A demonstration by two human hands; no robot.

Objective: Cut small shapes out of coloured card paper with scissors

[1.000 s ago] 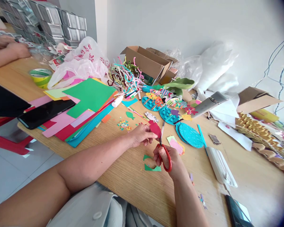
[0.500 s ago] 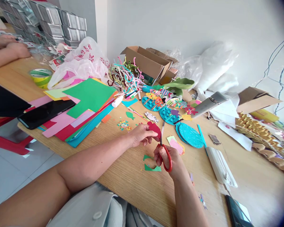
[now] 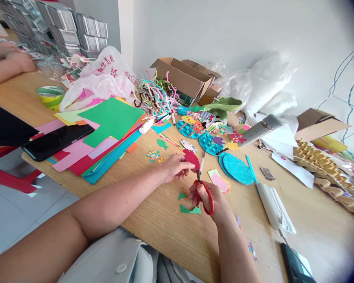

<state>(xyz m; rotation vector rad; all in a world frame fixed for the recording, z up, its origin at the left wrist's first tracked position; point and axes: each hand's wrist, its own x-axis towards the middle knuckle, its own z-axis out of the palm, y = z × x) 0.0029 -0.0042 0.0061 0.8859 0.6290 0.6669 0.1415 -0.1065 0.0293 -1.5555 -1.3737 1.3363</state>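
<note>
- Nearest us, green paper offcuts lie on the worktop, just beside our right hand.
- Here's our right hand, fingers wrapped through the handles of the red-handled scissors; how wide the blades stand, we can't tell.
- Just beyond, our left hand pinches the dark red paper piece, held up above the worktop with the blades at its lower edge.
- So we'd call this edge-trimming, with the outline seemingly well along; the next snip calls for a firm pinch, fingertips clear, and the paper turned to meet the blades.
- Farther on, a green paper fish lies flat, well apart from the turquoise ovals to the right.
</note>
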